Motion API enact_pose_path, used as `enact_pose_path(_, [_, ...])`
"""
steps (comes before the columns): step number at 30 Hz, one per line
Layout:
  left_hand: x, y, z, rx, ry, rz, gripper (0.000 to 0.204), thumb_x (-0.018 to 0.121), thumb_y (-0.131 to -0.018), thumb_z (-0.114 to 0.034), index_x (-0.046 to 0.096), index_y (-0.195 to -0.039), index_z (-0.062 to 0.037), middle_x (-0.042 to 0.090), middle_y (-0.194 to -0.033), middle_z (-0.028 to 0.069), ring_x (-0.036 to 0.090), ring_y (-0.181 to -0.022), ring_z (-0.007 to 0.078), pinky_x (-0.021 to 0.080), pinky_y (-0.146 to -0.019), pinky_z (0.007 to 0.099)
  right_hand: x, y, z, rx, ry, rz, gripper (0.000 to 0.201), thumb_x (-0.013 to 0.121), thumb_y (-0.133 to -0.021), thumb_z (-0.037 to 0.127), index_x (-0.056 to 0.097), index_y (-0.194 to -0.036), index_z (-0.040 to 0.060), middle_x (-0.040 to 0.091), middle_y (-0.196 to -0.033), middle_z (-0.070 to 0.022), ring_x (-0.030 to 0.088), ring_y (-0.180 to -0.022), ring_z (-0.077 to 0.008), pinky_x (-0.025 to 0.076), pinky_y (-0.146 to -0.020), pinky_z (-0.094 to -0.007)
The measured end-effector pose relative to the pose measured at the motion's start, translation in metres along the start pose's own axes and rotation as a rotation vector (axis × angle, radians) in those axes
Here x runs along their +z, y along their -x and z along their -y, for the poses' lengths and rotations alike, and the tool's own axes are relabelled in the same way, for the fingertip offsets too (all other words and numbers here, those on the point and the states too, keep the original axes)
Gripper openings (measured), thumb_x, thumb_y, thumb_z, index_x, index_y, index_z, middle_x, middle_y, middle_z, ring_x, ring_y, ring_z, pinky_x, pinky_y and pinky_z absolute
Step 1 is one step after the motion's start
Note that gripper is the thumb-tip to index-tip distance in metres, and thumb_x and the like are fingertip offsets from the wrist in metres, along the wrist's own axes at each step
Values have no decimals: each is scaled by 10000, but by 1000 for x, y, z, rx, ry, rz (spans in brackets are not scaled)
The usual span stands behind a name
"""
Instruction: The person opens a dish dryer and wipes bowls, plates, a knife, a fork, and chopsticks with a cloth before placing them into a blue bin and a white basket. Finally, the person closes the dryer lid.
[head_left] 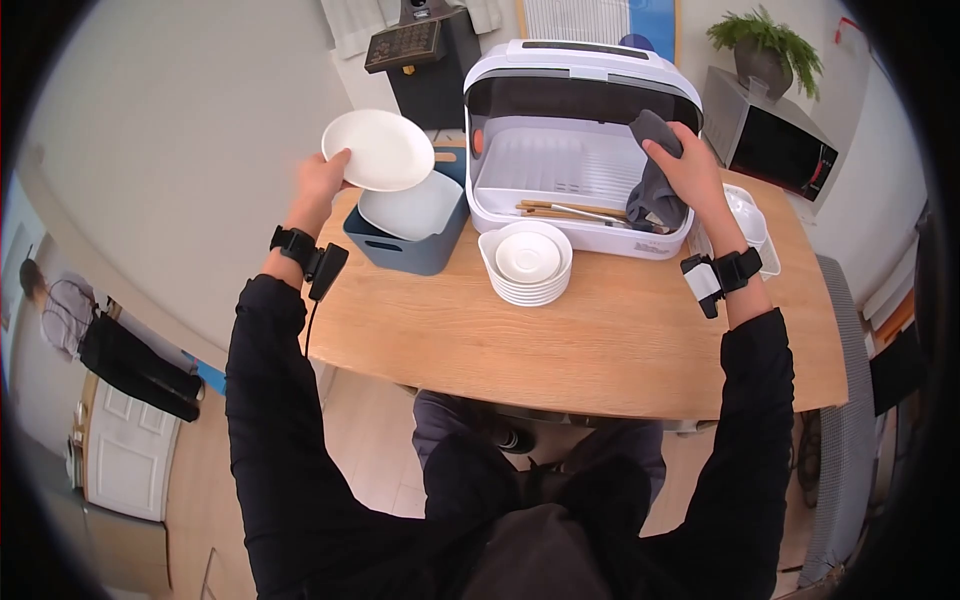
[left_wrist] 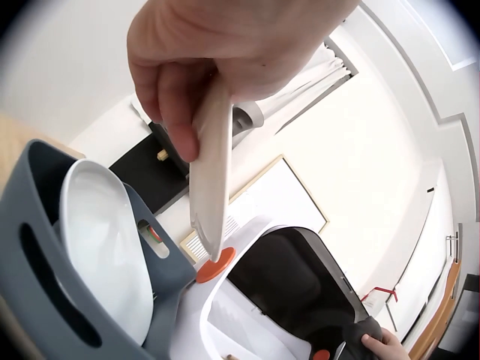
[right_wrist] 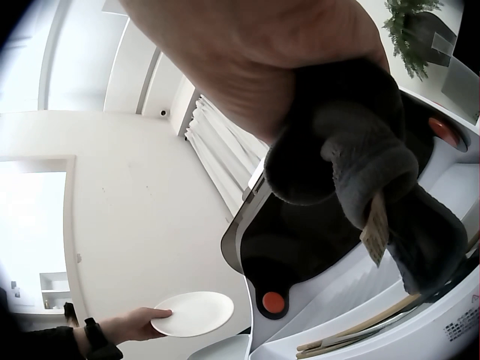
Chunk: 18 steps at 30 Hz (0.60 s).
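White and smooth, the shallow plate (head_left: 378, 152) is at the upper left of the head view, above the blue-grey bin (head_left: 405, 256), in which a white dish (head_left: 414, 206) leans. The left hand (head_left: 322, 186) pinches its near rim between thumb and fingers. It looks stiff and fairly light, probably slippery if wet and perhaps breakable if knocked; the rim is the sensible hold, thumb over the face and fingers behind. At the upper right, the right hand (head_left: 696, 172) grips a dark grey cloth (head_left: 652, 190) by its bunched upper part, the rest drooping into the open white dish storage box (head_left: 590, 236), beside the chopsticks (head_left: 562, 208). The cloth seems soft, limp and light, best held by a gathered fold; in the right wrist view a small label (right_wrist: 375, 231) hangs from it. Nested white bowls (head_left: 528, 262) stand mid-frame on the wooden table (head_left: 560, 350).
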<state>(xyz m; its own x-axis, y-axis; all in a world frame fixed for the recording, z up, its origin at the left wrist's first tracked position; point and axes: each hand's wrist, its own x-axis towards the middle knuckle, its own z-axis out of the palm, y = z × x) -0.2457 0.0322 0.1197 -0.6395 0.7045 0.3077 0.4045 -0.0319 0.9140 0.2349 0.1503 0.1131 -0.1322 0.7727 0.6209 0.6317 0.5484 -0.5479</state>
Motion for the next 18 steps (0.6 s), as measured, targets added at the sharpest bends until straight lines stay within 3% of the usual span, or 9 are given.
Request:
enact_pose_path(8, [18,-21,24,-136,-111,147,380,610,-911,-160,583,-1109,164,684,-968,232,726,-736,279,614,-658,325,-4,6,9,-10,17,38,440,690,-870,360,615,-1196,74,698,-1027,-171,673,-953,-326,506,-826,-381])
enact_pose_path(18, [37,-14,44,-116,-71,252,359,616,-897,-143,600,-1099,153,684,-949,218,720,-712,279,615,-619,335,-13,17,12,-34,-8,68,398,687,-882,330,621,-1166,60,699,-1011,-166,671,-942,-319,504,-822,-374])
